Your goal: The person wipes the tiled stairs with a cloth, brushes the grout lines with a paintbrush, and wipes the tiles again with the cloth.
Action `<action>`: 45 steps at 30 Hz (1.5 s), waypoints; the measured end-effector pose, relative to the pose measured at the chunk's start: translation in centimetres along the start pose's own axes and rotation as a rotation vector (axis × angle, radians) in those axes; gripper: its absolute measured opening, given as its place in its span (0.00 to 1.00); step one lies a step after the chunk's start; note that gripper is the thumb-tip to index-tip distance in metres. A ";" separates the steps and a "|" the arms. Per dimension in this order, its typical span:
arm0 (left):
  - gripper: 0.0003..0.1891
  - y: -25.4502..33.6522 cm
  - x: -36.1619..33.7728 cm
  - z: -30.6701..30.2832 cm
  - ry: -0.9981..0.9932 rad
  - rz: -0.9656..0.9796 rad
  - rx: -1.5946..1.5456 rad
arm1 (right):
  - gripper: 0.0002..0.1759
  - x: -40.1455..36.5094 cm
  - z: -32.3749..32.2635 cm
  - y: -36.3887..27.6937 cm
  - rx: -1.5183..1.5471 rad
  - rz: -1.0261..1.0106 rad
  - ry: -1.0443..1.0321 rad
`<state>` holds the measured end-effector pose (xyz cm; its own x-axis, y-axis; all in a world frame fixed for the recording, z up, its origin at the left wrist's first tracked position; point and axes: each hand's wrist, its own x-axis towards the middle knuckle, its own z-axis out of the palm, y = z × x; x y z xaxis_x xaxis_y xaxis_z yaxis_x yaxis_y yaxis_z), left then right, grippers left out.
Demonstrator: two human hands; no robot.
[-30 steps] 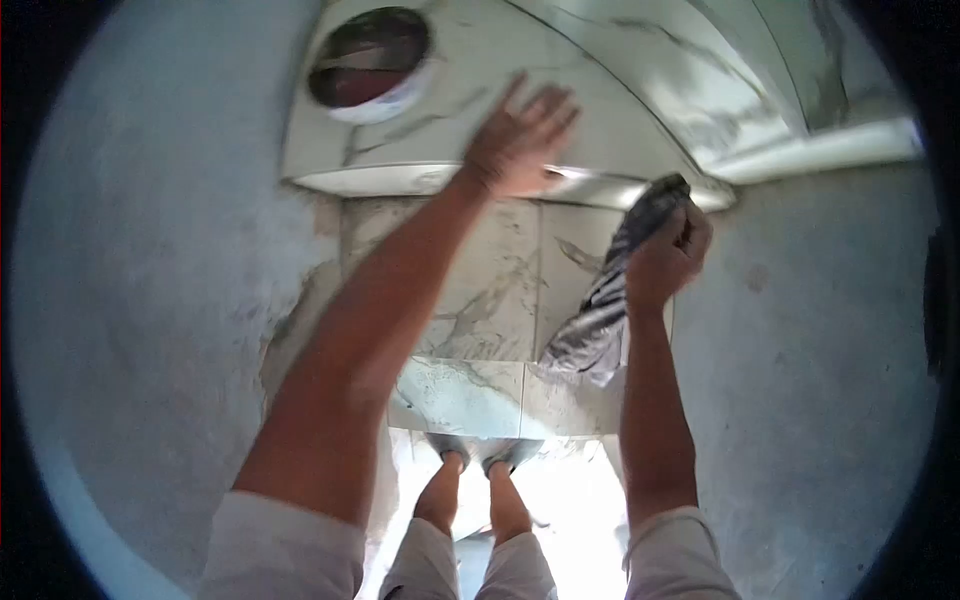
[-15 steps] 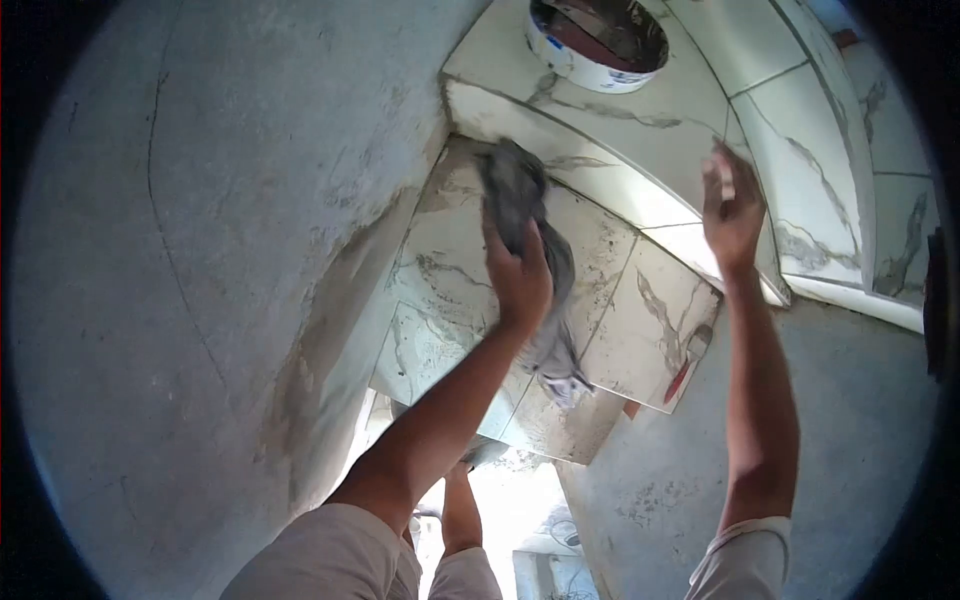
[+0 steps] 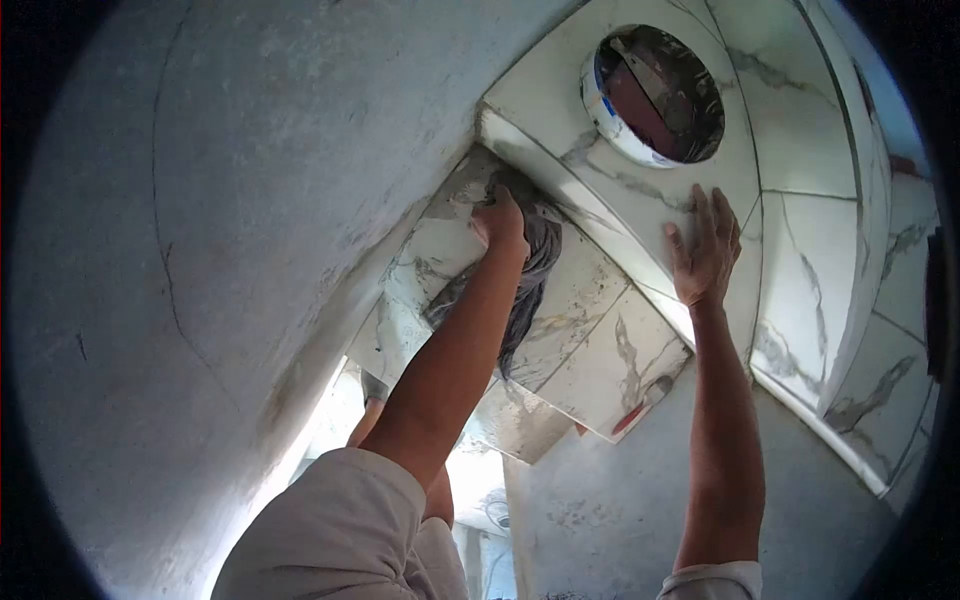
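Observation:
My left hand (image 3: 500, 222) is closed on a dark grey cloth (image 3: 535, 260), pressing it onto a marbled stair tile (image 3: 575, 290) close to the corner by the wall. Part of the cloth trails down over the dirty tile surface. My right hand (image 3: 706, 250) lies with fingers spread on the tiled step above, just below a white bucket (image 3: 612, 122). Inside the bucket are a dark reddish content and a flat tool.
A rough grey wall (image 3: 250, 180) fills the left side. A brush with a red handle (image 3: 642, 402) lies at the tile's right edge. More marbled steps (image 3: 800, 270) curve up at the right. My legs and a bright lower area show below.
The view has shifted. My left hand has moved with the cloth toward the wall corner, and the cloth has bunched differently. My right hand, raised before, now rests on the upper step.

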<state>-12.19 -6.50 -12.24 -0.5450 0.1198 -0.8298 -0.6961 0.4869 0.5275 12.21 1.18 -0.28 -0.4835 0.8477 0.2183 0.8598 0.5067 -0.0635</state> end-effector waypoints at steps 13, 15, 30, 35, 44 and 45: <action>0.27 3.5 7.3 4.4 0.073 -0.192 -0.580 | 0.39 0.2 -0.1 0.0 0.030 -0.091 0.001; 0.27 4.2 7.6 3.7 0.032 -0.223 -0.642 | 0.39 0.2 -0.2 0.0 0.051 -0.080 0.000; 0.21 7.6 -5.0 0.0 -0.023 0.598 0.055 | 0.41 0.3 -0.1 -0.2 -0.003 -0.036 -0.057; 0.22 3.9 1.2 4.1 0.232 0.350 -0.109 | 0.42 0.3 -0.1 0.0 0.023 -0.047 -0.060; 0.18 5.9 -0.3 3.4 0.192 0.237 -0.522 | 0.42 0.5 0.0 -0.1 0.001 -0.041 -0.069; 0.18 5.4 -0.4 3.4 0.195 0.229 -0.518 | 0.42 0.3 -0.1 -0.1 0.015 -0.051 -0.060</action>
<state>-14.14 -0.98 -9.69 -0.7496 -0.0130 -0.6617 -0.6614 -0.0236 0.7497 12.04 1.37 -0.11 -0.5361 0.8283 0.1627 0.8313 0.5516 -0.0687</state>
